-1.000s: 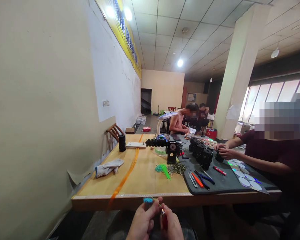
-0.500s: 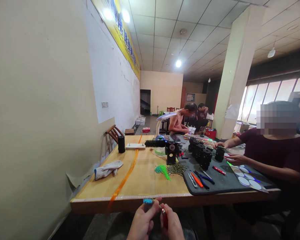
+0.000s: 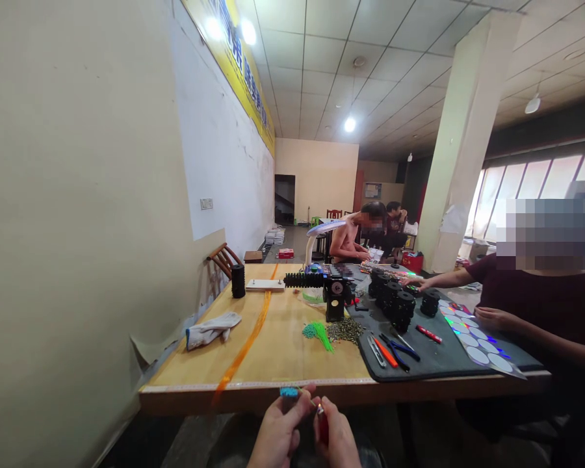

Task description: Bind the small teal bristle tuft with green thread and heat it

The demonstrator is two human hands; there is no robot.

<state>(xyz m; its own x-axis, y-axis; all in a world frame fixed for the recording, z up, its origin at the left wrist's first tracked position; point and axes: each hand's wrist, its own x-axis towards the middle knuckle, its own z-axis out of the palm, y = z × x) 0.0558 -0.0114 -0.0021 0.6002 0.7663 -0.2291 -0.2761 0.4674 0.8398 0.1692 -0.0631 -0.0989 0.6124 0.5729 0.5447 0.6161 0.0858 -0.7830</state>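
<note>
A thin green strip with a blue end [image 3: 289, 391] is pinched in the left hand [image 3: 277, 432], below the near edge of the desk [image 3: 273, 354]. The right hand [image 3: 335, 439] is closed around a red tool [image 3: 322, 426], touching the left. Loose green strips [image 3: 316, 331] lie on the desk, well apart.

One wooden bench [image 3: 283, 354] carries one black mat [image 3: 439, 354], one white glove [image 3: 209, 327], one lone black cylinder [image 3: 238, 281] and one bundle of green ties [image 3: 318, 331]. Three other people are visible: one seated at the right [image 3: 541, 292] and two farther back [image 3: 370, 234]. Two hands show at the bottom edge, one left hand [image 3: 280, 435] and one right hand [image 3: 338, 442].
</note>
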